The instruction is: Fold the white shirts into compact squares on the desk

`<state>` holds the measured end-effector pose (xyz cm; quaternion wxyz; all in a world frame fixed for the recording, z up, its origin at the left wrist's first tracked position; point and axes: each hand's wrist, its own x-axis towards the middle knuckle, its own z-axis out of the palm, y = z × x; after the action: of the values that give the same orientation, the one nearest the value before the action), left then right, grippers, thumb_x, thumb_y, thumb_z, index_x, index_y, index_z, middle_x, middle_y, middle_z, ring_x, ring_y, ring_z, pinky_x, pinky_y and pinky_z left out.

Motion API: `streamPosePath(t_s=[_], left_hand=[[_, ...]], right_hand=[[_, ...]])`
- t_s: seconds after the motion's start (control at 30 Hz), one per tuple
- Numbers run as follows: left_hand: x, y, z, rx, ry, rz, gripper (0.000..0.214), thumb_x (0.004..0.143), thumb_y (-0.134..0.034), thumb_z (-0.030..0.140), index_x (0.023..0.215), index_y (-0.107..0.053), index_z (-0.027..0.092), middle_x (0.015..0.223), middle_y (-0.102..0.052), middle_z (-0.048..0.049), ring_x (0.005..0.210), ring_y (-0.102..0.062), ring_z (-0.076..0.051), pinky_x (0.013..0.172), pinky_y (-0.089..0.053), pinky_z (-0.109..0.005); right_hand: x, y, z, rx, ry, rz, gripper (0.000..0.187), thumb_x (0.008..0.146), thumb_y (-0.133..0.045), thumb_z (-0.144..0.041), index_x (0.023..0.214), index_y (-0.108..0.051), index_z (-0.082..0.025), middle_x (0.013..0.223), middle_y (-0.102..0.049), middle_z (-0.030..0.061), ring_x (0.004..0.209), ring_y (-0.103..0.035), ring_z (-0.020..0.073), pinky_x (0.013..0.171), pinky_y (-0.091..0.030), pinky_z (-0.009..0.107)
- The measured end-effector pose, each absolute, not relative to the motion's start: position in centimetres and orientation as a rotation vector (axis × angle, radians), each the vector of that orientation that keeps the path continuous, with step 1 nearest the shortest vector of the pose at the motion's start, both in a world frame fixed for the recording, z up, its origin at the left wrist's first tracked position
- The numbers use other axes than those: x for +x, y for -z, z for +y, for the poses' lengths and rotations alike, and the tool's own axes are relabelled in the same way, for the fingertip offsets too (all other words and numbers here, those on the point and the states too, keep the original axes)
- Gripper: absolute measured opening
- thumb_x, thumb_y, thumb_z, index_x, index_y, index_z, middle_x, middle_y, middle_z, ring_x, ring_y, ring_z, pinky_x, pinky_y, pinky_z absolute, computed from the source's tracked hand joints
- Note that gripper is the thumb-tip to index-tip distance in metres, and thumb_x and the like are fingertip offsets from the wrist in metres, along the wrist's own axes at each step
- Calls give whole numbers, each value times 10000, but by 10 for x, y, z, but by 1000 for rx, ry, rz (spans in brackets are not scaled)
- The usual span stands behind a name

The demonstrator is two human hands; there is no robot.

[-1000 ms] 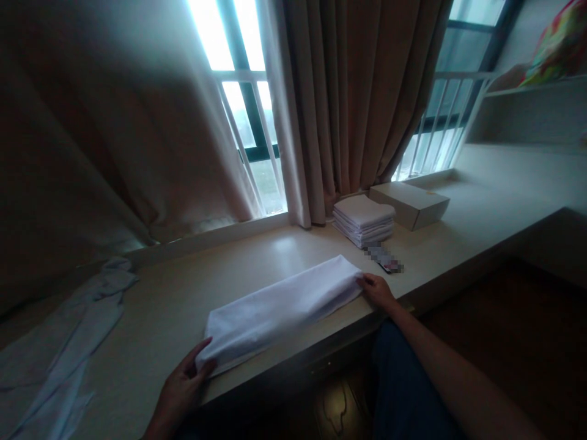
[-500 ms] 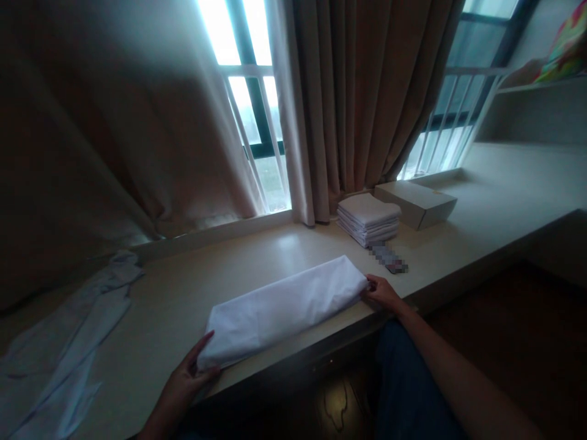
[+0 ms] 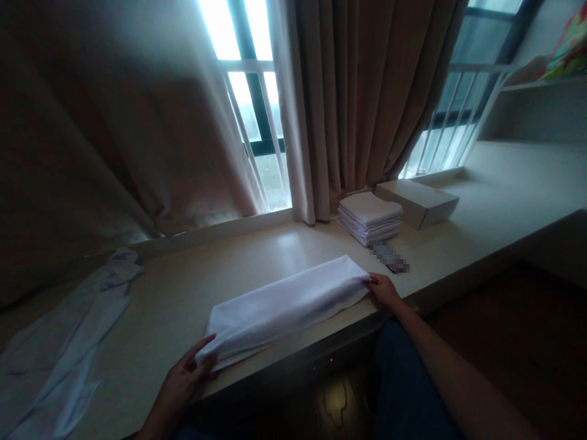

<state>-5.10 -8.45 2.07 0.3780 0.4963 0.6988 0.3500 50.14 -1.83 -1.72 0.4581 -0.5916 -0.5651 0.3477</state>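
Note:
A long white cloth (image 3: 284,305), folded into a band, lies across the front of the pale counter (image 3: 174,293). My left hand (image 3: 186,376) pinches its near-left corner, thumb on top, and the corner is raised a little. My right hand (image 3: 384,290) grips the right end of the same cloth at the counter's front edge. Both hands are closed on the fabric.
A stack of folded white cloths (image 3: 370,217) sits by the curtain (image 3: 362,98), with a flat white box (image 3: 422,201) behind it and a small dark object (image 3: 389,256) in front. A crumpled white cloth (image 3: 68,348) lies at far left. Window bars and a shelf stand behind.
The front edge of the cloth has lifted slightly at both ends between my hands. The hands stay at the same corners.

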Motion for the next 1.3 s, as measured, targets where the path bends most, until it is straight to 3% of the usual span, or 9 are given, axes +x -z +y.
streamPosePath(t_s=[0.23, 0.37, 0.53, 0.73, 0.87, 0.97, 1.07, 1.17, 1.3], left_hand=[[-58, -11, -85, 1261, -855, 1675, 911, 669, -634, 684, 1386, -461, 149, 614, -593, 14, 532, -599, -163, 476, -477, -257], [-62, -8, -81, 1172, -893, 1638, 849, 699, -652, 632, 1408, -433, 219, 1000, -680, -68, 764, -679, -197, 616, -560, -280], [-57, -18, -82, 1178, -951, 1634, 749, 704, -661, 612, 1351, -515, 264, 1432, -473, -73, 1131, -590, -279, 749, -587, -307], [-60, -16, -82, 1289, -783, 1696, 853, 667, -688, 601, 1396, -454, 224, 1104, -664, -66, 892, -661, -256, 736, -566, -351], [-50, -16, -89, 1567, -741, 2126, 853, 688, -613, 664, 1376, -472, 180, 1122, -615, -131, 1042, -595, -352, 886, -493, -479], [8, -21, -95, 2042, -885, 2319, 728, 774, -553, 615, 1354, -495, 179, 1256, -531, -176, 1230, -454, -392, 1030, -360, -535], [114, -26, -90, 2614, -797, 1633, 537, 849, -539, 468, 1337, -523, 245, 1382, -479, -144, 1298, -412, -331, 1087, -312, -482], [221, -31, -68, 2779, -674, 1320, 597, 858, -541, 386, 1427, -403, 270, 1521, -336, -109, 1396, -279, -342, 1118, -235, -552], [293, -27, -36, 2823, -418, 1367, 645, 847, -505, 264, 1464, -319, 246, 1535, -325, -100, 1406, -272, -312, 1109, -258, -549]], right_hand=[[499, 12, -21, -1510, -936, -1329, 467, 734, -626, -505, 1029, -711, -153, 684, -687, 15, 521, -567, 159, 485, -411, 248], [498, 8, -24, -1471, -922, -1333, 417, 746, -612, -494, 971, -715, -159, 737, -702, 27, 582, -610, 181, 531, -455, 266], [501, 4, -29, -1311, -925, -1481, 342, 685, -629, -287, 999, -715, -184, 957, -729, 42, 905, -660, 257, 790, -506, 325], [505, 13, -23, -1465, -767, -1474, 404, 701, -567, -269, 1082, -677, -188, 1024, -718, 70, 881, -669, 254, 804, -517, 359], [502, 17, -19, -1520, -694, -1450, 454, 669, -543, -214, 1108, -657, -199, 1062, -706, 66, 895, -662, 239, 805, -518, 343], [499, 17, -20, -1581, -746, -1332, 602, 619, -537, -152, 1217, -593, -200, 1033, -710, 72, 845, -669, 236, 735, -531, 325], [497, 18, -21, -1654, -864, -1166, 755, 604, -566, -119, 1351, -473, -191, 925, -717, 78, 745, -670, 236, 654, -539, 324], [493, 19, -23, -1634, -998, -1016, 864, 582, -611, -95, 1408, -365, -154, 921, -702, 84, 720, -668, 229, 618, -551, 323], [489, 17, -27, -1613, -1058, -923, 901, 571, -651, -81, 1410, -328, -143, 967, -682, 72, 740, -669, 196, 622, -556, 296]])
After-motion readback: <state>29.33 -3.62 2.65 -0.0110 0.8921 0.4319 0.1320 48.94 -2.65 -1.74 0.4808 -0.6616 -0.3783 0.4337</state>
